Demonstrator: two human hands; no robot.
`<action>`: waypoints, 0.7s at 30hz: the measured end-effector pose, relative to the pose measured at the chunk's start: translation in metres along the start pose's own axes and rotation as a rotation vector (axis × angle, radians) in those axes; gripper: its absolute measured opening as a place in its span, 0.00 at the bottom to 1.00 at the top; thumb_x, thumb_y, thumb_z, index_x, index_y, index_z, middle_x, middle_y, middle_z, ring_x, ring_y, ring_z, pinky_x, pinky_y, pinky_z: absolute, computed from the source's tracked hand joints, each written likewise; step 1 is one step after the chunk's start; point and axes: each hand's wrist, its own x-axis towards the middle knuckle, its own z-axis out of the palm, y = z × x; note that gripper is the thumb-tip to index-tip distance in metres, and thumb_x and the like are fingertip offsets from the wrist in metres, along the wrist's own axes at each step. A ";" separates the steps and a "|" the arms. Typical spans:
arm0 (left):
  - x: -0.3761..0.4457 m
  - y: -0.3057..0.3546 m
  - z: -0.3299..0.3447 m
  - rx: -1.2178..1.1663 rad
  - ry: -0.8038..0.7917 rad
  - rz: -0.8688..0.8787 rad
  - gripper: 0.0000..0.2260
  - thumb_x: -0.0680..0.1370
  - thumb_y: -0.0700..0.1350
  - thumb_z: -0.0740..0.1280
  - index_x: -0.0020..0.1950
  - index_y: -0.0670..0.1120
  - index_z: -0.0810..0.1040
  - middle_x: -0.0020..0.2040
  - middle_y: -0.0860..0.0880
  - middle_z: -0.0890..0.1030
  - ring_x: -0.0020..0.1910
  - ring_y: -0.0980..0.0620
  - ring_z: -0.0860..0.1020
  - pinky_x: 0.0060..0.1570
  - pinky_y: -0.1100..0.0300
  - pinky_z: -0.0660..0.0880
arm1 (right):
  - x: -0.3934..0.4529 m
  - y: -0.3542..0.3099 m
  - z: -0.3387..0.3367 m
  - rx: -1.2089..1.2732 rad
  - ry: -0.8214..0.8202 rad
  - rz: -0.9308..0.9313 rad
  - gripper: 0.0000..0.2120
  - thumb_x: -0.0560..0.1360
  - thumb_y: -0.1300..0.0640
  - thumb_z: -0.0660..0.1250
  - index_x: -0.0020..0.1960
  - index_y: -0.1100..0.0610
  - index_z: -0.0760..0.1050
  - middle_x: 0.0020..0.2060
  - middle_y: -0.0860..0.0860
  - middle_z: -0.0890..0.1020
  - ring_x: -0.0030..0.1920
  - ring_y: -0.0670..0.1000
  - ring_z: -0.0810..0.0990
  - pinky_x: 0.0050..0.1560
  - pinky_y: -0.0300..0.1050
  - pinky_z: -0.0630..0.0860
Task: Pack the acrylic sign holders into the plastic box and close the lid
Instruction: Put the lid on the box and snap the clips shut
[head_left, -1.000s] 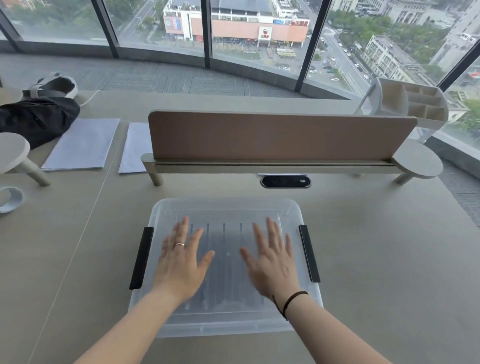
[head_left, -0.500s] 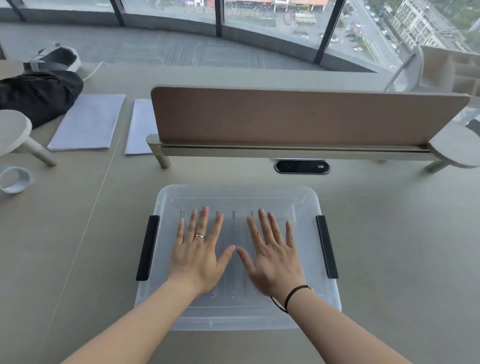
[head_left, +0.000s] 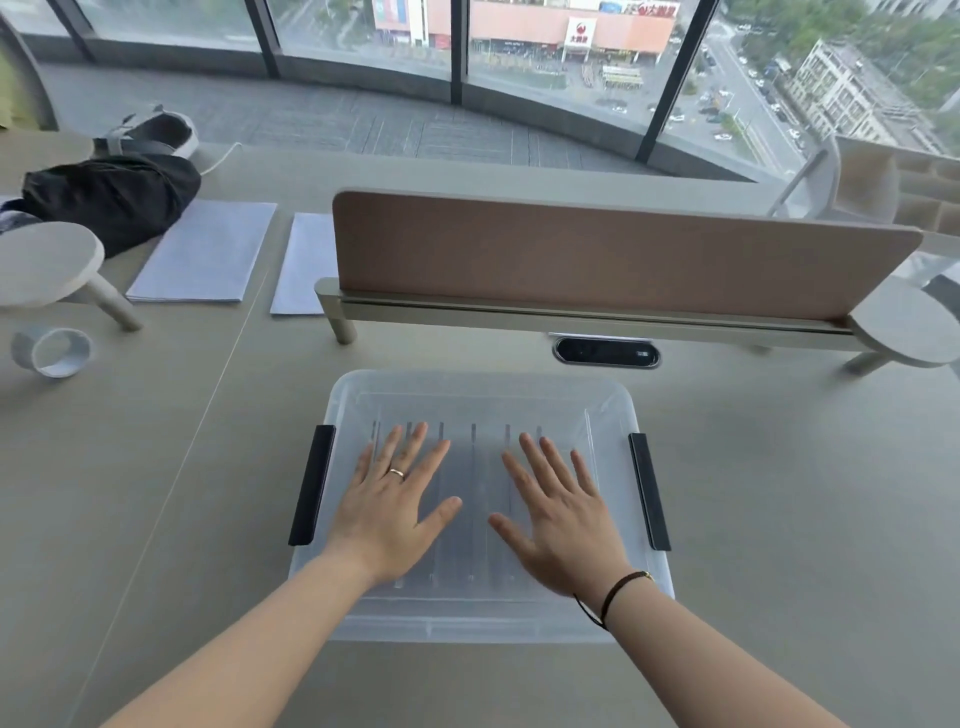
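Both palms lie flat on the lid (head_left: 478, 400) of the plastic box (head_left: 467, 621), fingers spread, gripping nothing: left hand (head_left: 392, 501) and right hand (head_left: 558, 514) side by side, thumbs near but apart. The box sits on the desk (head_left: 182, 519) right in front of the person. The acrylic sign holders (head_left: 472, 467) show through the lid as upright ribs inside.

Risk, as a guess: pressure lands mid-lid, so the edges may stay unseated. The left latch (head_left: 311, 486) and right latch (head_left: 649, 491) look unclipped, cannot tell for sure. A holder standing too tall would block the lid or crack under the push.

Nothing crowds the box. Beyond it lie a cable port (head_left: 605, 352) and a divider screen (head_left: 597, 254), and far left a tape roll (head_left: 52, 352), papers (head_left: 205, 254) and a black bag (head_left: 111, 200), all well apart.
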 end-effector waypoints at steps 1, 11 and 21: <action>-0.002 -0.002 0.000 0.001 -0.001 0.003 0.30 0.78 0.69 0.41 0.77 0.62 0.35 0.78 0.56 0.31 0.74 0.54 0.26 0.75 0.49 0.33 | -0.004 0.006 0.000 -0.017 -0.006 -0.036 0.35 0.78 0.30 0.43 0.80 0.45 0.45 0.79 0.46 0.42 0.79 0.49 0.37 0.77 0.56 0.41; -0.001 0.000 0.006 0.074 -0.035 -0.002 0.32 0.77 0.70 0.38 0.75 0.59 0.27 0.76 0.52 0.27 0.73 0.48 0.24 0.75 0.44 0.36 | -0.007 0.014 0.002 -0.039 -0.016 -0.050 0.32 0.79 0.32 0.42 0.79 0.41 0.41 0.79 0.44 0.41 0.79 0.48 0.37 0.77 0.57 0.41; 0.000 0.000 0.003 0.073 -0.057 0.003 0.32 0.78 0.70 0.38 0.75 0.59 0.28 0.76 0.52 0.27 0.72 0.48 0.23 0.75 0.45 0.34 | -0.005 0.013 0.003 -0.045 -0.023 -0.048 0.32 0.79 0.31 0.41 0.79 0.41 0.41 0.79 0.44 0.40 0.78 0.49 0.37 0.77 0.58 0.39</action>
